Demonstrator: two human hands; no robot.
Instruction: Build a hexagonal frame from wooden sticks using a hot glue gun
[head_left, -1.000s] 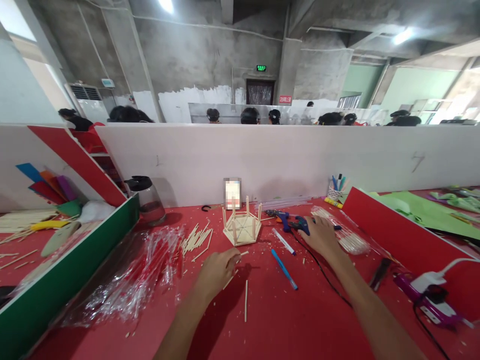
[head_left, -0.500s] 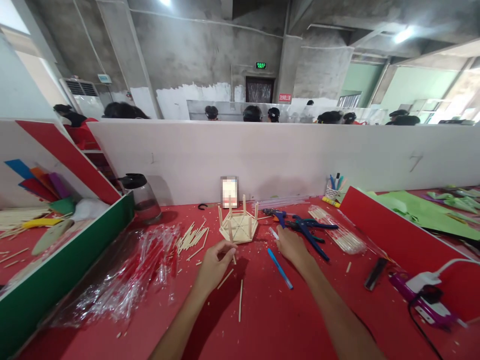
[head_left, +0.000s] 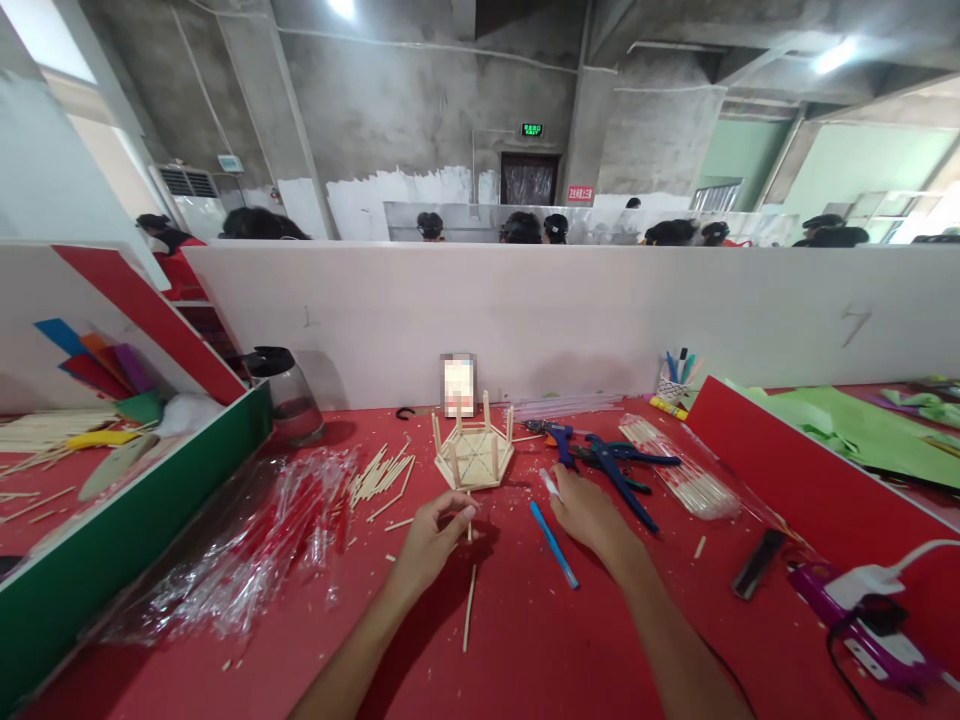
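My left hand (head_left: 439,535) is closed in a pinch on a thin wooden stick (head_left: 470,530), which points up between thumb and fingers. Just beyond it stands a hexagonal stick frame (head_left: 474,465) with upright posts along its rim. My right hand (head_left: 585,510) is closed around a slim whitish pen-like item (head_left: 550,485), whose lower part is hidden by the fingers. Left of that hand lies a blue pen (head_left: 553,545). Another loose stick (head_left: 469,610) lies on the red table nearer to me.
Behind the right hand are a blue glue gun (head_left: 559,438) and dark blue pliers (head_left: 622,480). Bagged sticks (head_left: 682,470) lie farther right. A stick pile (head_left: 381,475), plastic wrapping (head_left: 247,550) and a glass jug (head_left: 289,400) are on the left. A purple power strip (head_left: 855,630) sits front right.
My left hand has come slightly nearer to me, and the stick in its pinch shows more clearly. A loose stick beside that hand no longer shows there. The view has shifted slightly.
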